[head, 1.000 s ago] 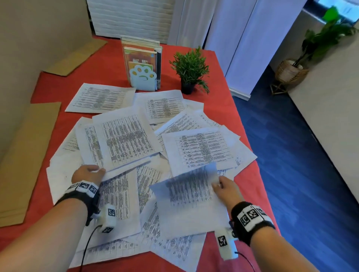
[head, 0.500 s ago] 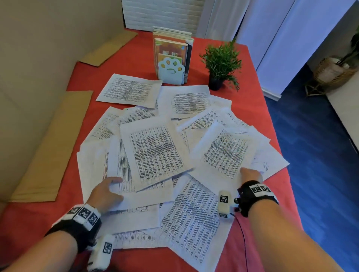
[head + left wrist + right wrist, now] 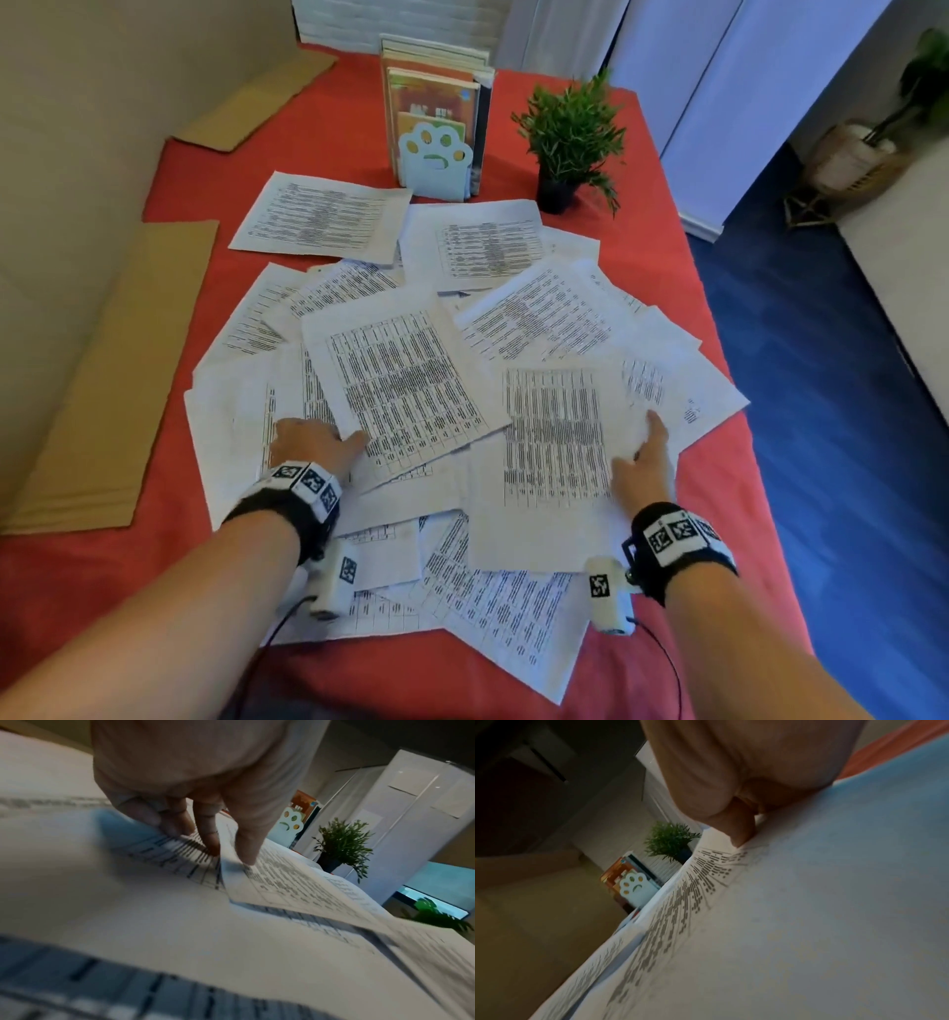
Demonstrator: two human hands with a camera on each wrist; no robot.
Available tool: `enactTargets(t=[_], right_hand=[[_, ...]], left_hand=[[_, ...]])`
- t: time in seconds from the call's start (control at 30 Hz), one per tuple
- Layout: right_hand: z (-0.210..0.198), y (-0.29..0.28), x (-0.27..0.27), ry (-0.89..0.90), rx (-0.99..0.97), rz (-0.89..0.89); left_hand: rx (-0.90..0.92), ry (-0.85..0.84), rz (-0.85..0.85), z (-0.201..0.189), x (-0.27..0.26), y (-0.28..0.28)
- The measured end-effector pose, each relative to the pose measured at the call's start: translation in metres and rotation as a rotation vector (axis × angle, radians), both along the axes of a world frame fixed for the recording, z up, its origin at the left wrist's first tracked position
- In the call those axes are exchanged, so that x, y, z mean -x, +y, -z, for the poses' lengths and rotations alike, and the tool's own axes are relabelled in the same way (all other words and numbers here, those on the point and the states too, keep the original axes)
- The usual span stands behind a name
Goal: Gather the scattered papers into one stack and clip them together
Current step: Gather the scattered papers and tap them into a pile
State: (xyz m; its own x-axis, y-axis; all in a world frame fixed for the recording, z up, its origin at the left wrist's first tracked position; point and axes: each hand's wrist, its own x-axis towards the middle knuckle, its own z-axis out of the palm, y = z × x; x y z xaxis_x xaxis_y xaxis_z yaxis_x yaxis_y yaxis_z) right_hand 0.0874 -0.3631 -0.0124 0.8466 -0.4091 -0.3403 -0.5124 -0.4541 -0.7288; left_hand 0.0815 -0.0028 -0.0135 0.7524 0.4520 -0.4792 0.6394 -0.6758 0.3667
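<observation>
Several printed white sheets (image 3: 477, 246) lie scattered and overlapping on the red tablecloth (image 3: 667, 257). My left hand (image 3: 339, 439) is at the near left corner of the big central sheet (image 3: 400, 380). In the left wrist view my left hand (image 3: 228, 856) pinches that sheet's (image 3: 295, 888) raised edge, thumb on top and fingers under it. My right hand (image 3: 644, 442) holds the right edge of another printed sheet (image 3: 554, 447), with the index finger stretched along it. In the right wrist view the thumb (image 3: 741, 833) presses on this sheet (image 3: 808, 923) and the other fingers are hidden. No clip is in sight.
A row of books behind a pale blue paw-shaped bookend (image 3: 436, 159) stands at the back, with a small potted plant (image 3: 570, 139) to its right. Flat cardboard pieces (image 3: 118, 370) lie along the left side. The table's right edge (image 3: 729, 360) drops to a blue floor.
My right hand has carried its sheet from the front middle to the right side of the pile and lowered it. My left hand has shifted onto the corner of the central sheet.
</observation>
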Motion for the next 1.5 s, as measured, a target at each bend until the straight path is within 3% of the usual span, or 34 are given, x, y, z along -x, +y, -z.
enactTargets(t=[0.1, 0.17, 0.3, 0.43, 0.53, 0.63, 0.73, 0.83, 0.97, 1.1, 1.2, 1.37, 1.5], right_hand=[[0.005, -0.004, 0.016, -0.016, -0.106, 0.036], [0.009, -0.011, 0.022, 0.02, -0.058, 0.051], [0.025, -0.024, 0.04, 0.099, 0.1, -0.062], [0.024, -0.02, 0.055, 0.108, 0.246, -0.07], [0.022, -0.007, 0.064, 0.107, 0.284, -0.018], [0.02, 0.012, 0.073, 0.143, 0.125, 0.047], [0.017, 0.025, 0.08, 0.086, 0.004, 0.075], [0.013, 0.022, 0.08, 0.051, 0.064, 0.063], [0.005, 0.003, 0.074, 0.022, 0.099, -0.018], [0.007, -0.013, 0.066, -0.082, -0.144, 0.109], [-0.004, -0.007, 0.057, -0.07, -0.299, 0.096], [-0.002, 0.032, 0.056, 0.047, -0.481, -0.046], [-0.001, 0.068, 0.061, 0.055, -0.615, -0.08]], left_hand=[[0.106, -0.12, -0.039, -0.005, 0.002, -0.003], [0.162, -0.162, -0.072, -0.005, 0.007, 0.001], [0.06, -0.148, -0.099, -0.008, 0.03, 0.026], [-0.077, -0.073, 0.004, -0.003, 0.058, 0.046], [0.004, -0.123, -0.052, 0.0, 0.067, 0.048], [0.183, -0.201, -0.131, 0.0, 0.071, 0.038], [0.101, -0.212, -0.076, 0.002, 0.076, 0.034], [0.044, -0.214, -0.04, 0.003, 0.08, 0.04], [0.057, -0.243, -0.133, 0.0, 0.086, 0.059], [0.068, -0.285, -0.178, 0.002, 0.089, 0.078], [0.039, -0.346, -0.214, 0.001, 0.091, 0.081], [0.056, -0.325, -0.06, -0.002, 0.091, 0.046], [0.226, -0.307, 0.023, 0.002, 0.094, 0.011]])
